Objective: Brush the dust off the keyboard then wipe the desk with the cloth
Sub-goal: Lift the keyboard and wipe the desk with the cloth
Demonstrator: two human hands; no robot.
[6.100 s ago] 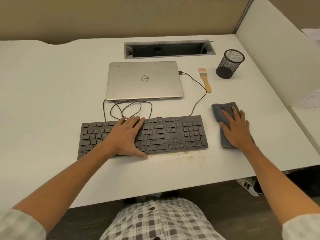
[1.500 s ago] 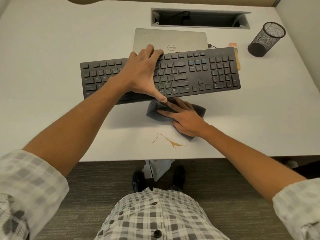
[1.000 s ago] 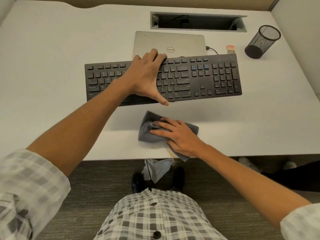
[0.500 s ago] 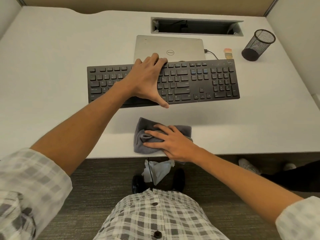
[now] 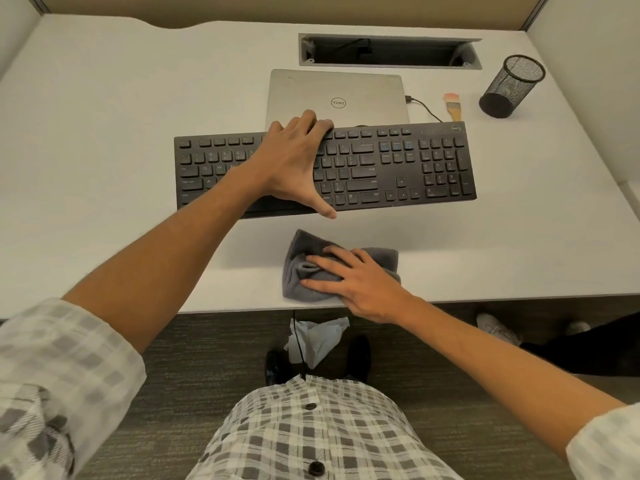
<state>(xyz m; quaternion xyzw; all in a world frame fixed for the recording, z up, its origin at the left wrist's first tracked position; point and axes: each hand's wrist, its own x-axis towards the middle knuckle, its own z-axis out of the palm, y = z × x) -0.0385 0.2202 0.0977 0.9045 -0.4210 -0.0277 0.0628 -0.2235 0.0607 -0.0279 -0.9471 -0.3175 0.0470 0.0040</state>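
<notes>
The black keyboard (image 5: 398,168) is held up off the white desk (image 5: 104,168), partly over the closed laptop. My left hand (image 5: 294,164) grips it near the middle, fingers over its far edge and thumb under its near edge. The grey cloth (image 5: 301,271) lies bunched at the desk's front edge, below the keyboard. My right hand (image 5: 360,282) presses on the cloth with straight, spread fingers. The small wooden brush (image 5: 453,107) lies at the back right, beside the laptop.
A silver laptop (image 5: 336,95) lies closed behind the keyboard, a cable plugged into its right side. A black mesh pen cup (image 5: 512,86) stands at the far right, and an open cable slot (image 5: 388,51) is at the back. Crumpled paper (image 5: 318,337) lies on the floor.
My right hand has drawn the cloth toward the front edge and a little left, over where the brown stain was. My left hand keeps the keyboard lifted, now slightly lower in view.
</notes>
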